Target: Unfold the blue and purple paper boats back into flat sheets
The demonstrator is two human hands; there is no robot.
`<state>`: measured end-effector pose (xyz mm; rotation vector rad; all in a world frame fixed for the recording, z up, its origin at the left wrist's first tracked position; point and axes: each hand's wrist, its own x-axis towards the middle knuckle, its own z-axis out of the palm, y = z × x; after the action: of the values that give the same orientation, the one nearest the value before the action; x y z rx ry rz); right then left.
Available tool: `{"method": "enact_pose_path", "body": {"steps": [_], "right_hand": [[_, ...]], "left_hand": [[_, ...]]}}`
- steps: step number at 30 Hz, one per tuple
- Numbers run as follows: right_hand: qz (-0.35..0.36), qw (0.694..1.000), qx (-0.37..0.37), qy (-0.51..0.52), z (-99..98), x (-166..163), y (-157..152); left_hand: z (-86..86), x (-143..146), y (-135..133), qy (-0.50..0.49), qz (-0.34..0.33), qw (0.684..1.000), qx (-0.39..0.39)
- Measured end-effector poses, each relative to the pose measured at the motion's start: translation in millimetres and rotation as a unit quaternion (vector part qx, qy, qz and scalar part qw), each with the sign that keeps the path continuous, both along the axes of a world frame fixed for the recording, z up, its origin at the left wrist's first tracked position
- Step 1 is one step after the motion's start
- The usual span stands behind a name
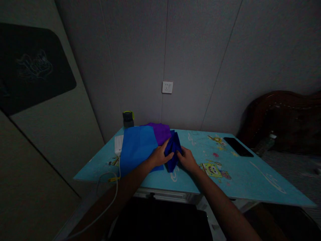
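Between my hands a dark blue folded paper (173, 144) stands above the table, its folds spread apart in a pointed shape. My left hand (160, 155) grips its left side, with the thumb on the near layers. On the right side my right hand (187, 159) pinches the paper between thumb and fingers. Light blue sheets (139, 144) lie flat to the left, partly under my left forearm. Behind them a purple sheet (161, 132) shows, creased and partly covered. The dim light hides the finer folds.
The turquoise table (240, 177) carries printed cartoon figures. A white power strip (118, 144) with a trailing white cable sits at the left, near a dark bottle (128, 119). A black phone (238, 146) lies at the right. The wall rises behind, with a socket (167, 87).
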<state>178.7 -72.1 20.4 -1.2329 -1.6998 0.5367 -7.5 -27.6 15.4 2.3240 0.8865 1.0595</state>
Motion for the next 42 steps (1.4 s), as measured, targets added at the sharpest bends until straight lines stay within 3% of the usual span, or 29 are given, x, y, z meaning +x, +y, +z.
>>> {"method": "enact_pose_path", "body": {"steps": [17, 27, 42], "right_hand": [[0.016, 0.999, -0.030, 0.003, -7.9, 4.4, 5.2], [-0.027, 1.000, -0.009, 0.000, -0.4, 1.4, -0.1], [-0.115, 0.992, 0.041, -0.039, -5.2, 5.5, 4.7]], "left_hand": [[1.2, 1.0, -2.0, 0.003, 0.005, 1.000, 0.018], [0.2, 1.2, -2.4, 0.016, 0.000, 1.000, 0.016], [0.8, 2.8, -5.6, 0.059, -0.009, 0.998, 0.024]]}}
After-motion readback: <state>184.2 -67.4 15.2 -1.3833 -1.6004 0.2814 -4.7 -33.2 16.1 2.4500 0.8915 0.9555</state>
